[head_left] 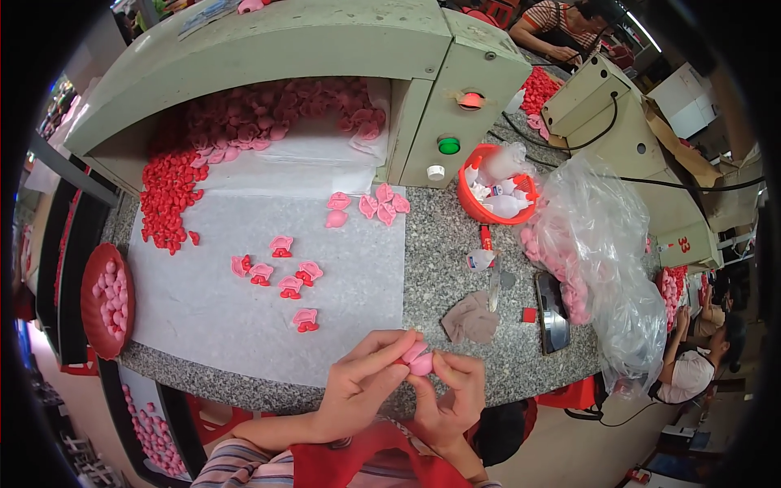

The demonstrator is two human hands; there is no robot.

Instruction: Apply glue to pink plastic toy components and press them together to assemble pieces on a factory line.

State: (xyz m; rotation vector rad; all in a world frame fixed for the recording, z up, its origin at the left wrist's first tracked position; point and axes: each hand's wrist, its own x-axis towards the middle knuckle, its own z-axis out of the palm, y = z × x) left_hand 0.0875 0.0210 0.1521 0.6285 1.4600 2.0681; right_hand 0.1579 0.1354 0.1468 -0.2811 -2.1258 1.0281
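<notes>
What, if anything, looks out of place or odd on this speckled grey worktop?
Mildly odd: a black rectangular phone lies among work materials, beside a clear plastic bag of small pink pieces. A crumpled greyish-brown cloth lies bunched nearby. I see no obvious spill or damage.

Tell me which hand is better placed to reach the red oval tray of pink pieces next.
Probably the left hand: it is nearer the red oval tray; the right hand sits farther right. Both hold rounded pink pieces, so neither is free.
</notes>
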